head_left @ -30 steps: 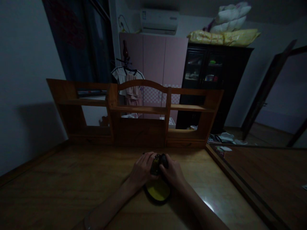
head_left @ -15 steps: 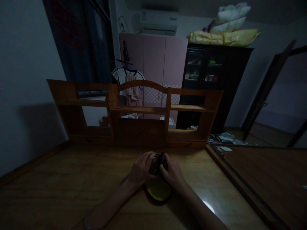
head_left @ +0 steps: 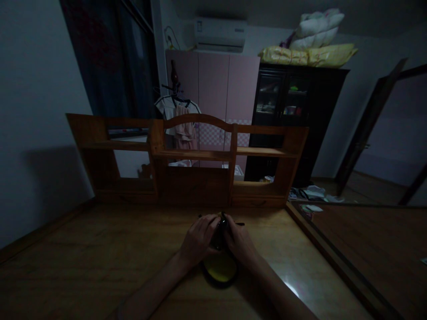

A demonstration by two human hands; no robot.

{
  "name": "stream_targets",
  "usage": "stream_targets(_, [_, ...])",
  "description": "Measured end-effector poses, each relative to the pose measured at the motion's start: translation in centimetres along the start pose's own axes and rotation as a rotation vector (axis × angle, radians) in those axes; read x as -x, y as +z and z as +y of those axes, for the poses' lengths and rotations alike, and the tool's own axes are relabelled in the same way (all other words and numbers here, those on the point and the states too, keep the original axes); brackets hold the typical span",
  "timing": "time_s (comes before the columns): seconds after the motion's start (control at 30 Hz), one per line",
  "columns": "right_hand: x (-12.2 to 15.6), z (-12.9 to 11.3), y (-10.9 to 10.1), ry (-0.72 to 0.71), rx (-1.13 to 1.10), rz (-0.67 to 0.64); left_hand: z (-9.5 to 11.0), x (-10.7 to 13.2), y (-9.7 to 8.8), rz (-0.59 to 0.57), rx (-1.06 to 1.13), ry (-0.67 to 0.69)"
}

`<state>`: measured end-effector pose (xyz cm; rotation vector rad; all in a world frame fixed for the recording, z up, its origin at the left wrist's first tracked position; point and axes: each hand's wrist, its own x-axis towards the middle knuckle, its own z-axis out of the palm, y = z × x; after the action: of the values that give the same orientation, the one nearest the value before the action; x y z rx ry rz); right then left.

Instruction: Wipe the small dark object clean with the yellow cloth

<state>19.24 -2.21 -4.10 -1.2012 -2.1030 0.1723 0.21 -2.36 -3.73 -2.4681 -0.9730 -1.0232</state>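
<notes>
In the middle of the wooden desk, my two hands meet over what look like dark, glossy sunglasses (head_left: 218, 238). My left hand (head_left: 198, 238) curls round their left side, fingers on top and thumb underneath. My right hand (head_left: 240, 240) closes on the right side, its fingertips near the other hand's. Thin dark ends stick out beyond both hands, like the glasses' arms. Just below lies an open case (head_left: 219, 269) with a yellow-green lining and dark rim. The hands hide its far part and much of the glasses. Dim light blurs the detail.
A wooden desk (head_left: 133, 249) spreads under my arms, with a wooden shelf unit (head_left: 196, 154) along its far edge. A wall (head_left: 40, 133) borders the left side. On the right runs a raised wooden edge (head_left: 328, 249). Wardrobes stand beyond.
My hands have drawn closer together over the glasses, which have turned between them. The thin dark ends now show past both hands. The case stays about where it was.
</notes>
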Motion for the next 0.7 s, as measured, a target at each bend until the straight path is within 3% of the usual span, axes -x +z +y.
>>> stream_targets(0.27, [-0.3,-0.2,-0.1,0.100,0.145,-0.041,0.1,0.0,0.1,-0.061,0.016,-0.043])
stream_targets(0.7, [-0.1,-0.8,-1.3,0.101,0.028,-0.002,0.2,-0.1,0.2,-0.044,0.028,-0.058])
